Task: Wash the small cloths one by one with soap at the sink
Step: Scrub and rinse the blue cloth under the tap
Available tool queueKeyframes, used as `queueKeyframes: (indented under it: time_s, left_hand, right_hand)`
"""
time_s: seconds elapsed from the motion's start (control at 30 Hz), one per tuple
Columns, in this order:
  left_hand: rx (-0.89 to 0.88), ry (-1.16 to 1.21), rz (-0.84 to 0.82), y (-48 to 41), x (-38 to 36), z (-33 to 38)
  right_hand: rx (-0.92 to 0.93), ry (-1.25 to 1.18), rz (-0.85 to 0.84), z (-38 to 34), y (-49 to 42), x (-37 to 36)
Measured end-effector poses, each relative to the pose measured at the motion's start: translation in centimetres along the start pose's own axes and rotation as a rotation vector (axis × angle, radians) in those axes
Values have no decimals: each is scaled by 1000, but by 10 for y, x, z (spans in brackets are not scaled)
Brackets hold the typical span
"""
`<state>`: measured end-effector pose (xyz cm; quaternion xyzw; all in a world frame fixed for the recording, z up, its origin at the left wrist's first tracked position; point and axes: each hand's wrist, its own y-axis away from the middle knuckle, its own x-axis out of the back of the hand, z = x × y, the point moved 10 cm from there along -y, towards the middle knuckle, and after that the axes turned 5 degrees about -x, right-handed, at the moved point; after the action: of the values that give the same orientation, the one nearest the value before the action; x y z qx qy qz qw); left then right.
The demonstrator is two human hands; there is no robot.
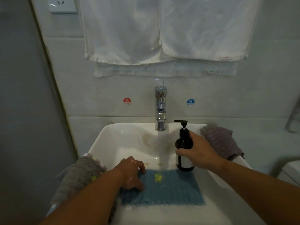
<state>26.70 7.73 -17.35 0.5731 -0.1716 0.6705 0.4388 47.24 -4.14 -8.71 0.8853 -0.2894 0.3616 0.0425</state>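
Note:
A blue cloth (168, 190) lies spread flat in the white sink (123, 137), with a yellow blob of soap (158, 177) on it. My left hand (131, 173) presses on the cloth's left edge, fingers curled down onto the fabric. My right hand (198, 152) grips a dark pump soap bottle (184, 143), which stands upright at the cloth's far right corner inside the basin. A grey fluffy cloth (81, 172) is draped over the sink's left rim. A purple-grey cloth (222, 142) lies on the right rim behind my right hand.
A chrome tap (160, 109) stands at the back of the sink, with hot and cold stickers on the wall either side. White towels (162, 30) hang above. A power socket (62, 4) is at the upper left. A grey wall is close on the left.

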Motion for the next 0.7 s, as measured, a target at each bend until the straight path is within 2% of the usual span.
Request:
queueKeyframes:
  time_s: [0.1,0.2,0.33,0.43,0.57,0.7]
  left_hand:
    - [7,3,-3,0,-1,0]
    - [7,14,-3,0,-1,0]
    - [8,8,-4,1,-1,1]
    - [7,5,-3,2,-1,1]
    - [9,6,-1,2,0,1]
    - [8,4,-2,1,0,1]
  right_hand:
    - [75,8,-40,-17,20,-1]
    - [151,143,-132,-26,35,-16]
    - [154,235,-179,-22,40,-27]
    - [160,236,-264,-23,45,-35]
    - [200,393,-402,-25,54,-48]
    - [205,470,-469,-20,57,-58]
